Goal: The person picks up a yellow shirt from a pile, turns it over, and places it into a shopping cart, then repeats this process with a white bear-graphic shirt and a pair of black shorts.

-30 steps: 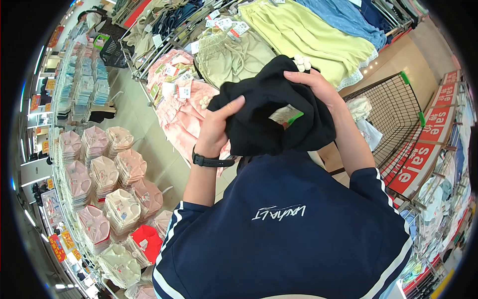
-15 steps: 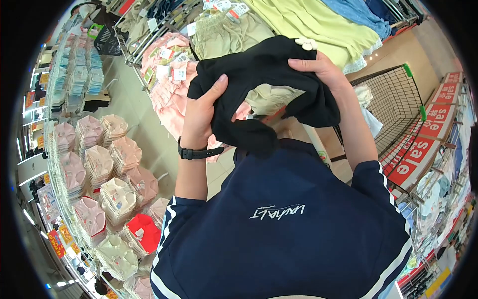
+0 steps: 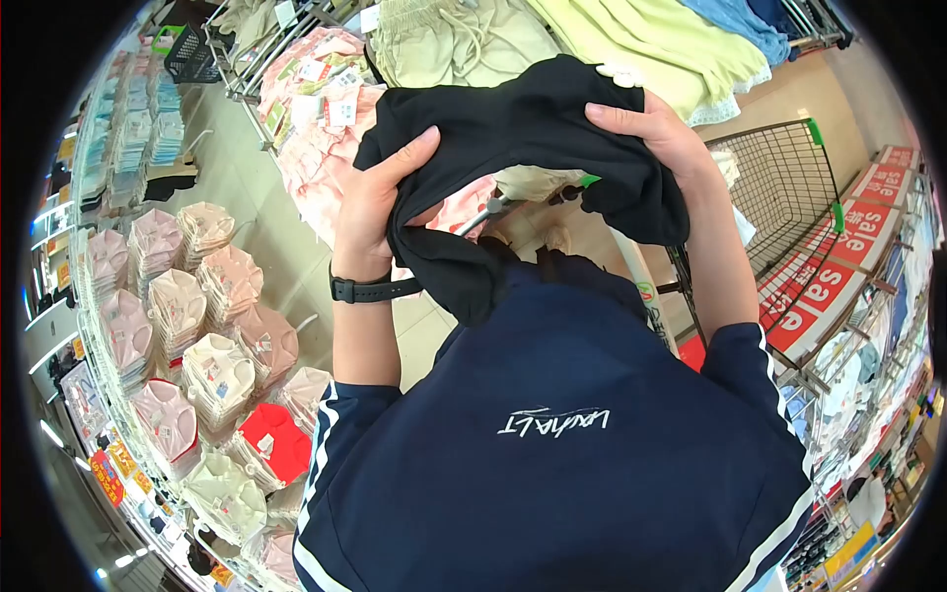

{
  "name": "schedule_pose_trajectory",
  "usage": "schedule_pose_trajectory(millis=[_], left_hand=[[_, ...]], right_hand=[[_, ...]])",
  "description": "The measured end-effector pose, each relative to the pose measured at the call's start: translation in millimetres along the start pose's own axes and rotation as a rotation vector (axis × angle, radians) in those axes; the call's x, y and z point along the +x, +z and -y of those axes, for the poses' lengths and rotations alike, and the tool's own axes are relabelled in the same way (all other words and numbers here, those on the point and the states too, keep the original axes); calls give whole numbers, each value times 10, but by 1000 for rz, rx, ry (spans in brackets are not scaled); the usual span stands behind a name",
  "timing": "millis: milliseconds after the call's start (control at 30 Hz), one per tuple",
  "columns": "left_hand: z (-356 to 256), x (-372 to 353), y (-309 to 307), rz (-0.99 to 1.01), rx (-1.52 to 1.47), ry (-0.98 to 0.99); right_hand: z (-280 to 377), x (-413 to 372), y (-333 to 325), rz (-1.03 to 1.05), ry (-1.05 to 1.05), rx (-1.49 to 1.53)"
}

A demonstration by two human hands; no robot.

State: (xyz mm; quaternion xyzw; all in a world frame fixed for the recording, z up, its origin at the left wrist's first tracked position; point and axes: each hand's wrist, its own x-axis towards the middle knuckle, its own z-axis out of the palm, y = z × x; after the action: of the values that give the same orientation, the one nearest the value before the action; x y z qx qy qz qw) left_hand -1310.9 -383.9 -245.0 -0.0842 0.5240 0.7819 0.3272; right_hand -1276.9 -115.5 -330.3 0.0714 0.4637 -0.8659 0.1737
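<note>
A black garment [image 3: 523, 113] is stretched between my two hands in front of my chest, its lower parts hanging down on either side of an arched gap. My left hand [image 3: 370, 202], with a black watch strap at the wrist, grips one side of it, thumb on top. At the other side my right hand [image 3: 663, 138] holds the cloth the same way, fingers hidden behind it. Beside the right hand's fingers shows a small white flower-like piece [image 3: 619, 75]. Beyond the black cloth hang beige trousers [image 3: 459, 44] and pink clothes [image 3: 316, 148] with tags.
Stacks of folded pastel underwear [image 3: 222, 380] fill a shelf on the left. A wire shopping cart [image 3: 779, 187] stands at the right, near red sale signs [image 3: 824, 286]. Yellow-green clothing [image 3: 651, 54] hangs ahead, and a black basket [image 3: 192, 59] is at the far left.
Both hands have moved slightly apart, spreading the black garment wider and widening the gap beneath it. The view has shifted a little; the grip stays on both sides.
</note>
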Motion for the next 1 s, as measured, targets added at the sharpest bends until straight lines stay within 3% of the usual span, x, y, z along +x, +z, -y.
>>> schedule_pose_trajectory(millis=[167,200,267,567,700,733,833,900,933,967,1000], left_hand=[[28,10,-71,168,-62,2],[51,-2,-5,69,-1,40],[7,-5,24,54,24,63],[-82,-138,180,63,103,195],[-170,-187,165,151,1,96],[-134,-166,230,15,35,128],[-210,-133,141,38,-258,-8],[-240,-178,108,8,-393,-4],[-266,-182,4,107,-415,-41],[-276,-177,-67,207,-438,-77],[-291,-225,3,177,-439,-75]], right_hand=[[57,22,19,13,5,208],[46,31,20,12,-6,212],[28,66,2,10,-37,216],[312,-156,20,-163,-176,-115],[408,-282,86,-41,-168,-24],[354,-303,86,31,-193,19],[220,-393,91,252,-119,131],[160,-347,-45,193,-70,176],[146,-322,-105,183,-76,249],[113,-274,-193,306,-123,362],[80,-227,-281,437,-156,477]])
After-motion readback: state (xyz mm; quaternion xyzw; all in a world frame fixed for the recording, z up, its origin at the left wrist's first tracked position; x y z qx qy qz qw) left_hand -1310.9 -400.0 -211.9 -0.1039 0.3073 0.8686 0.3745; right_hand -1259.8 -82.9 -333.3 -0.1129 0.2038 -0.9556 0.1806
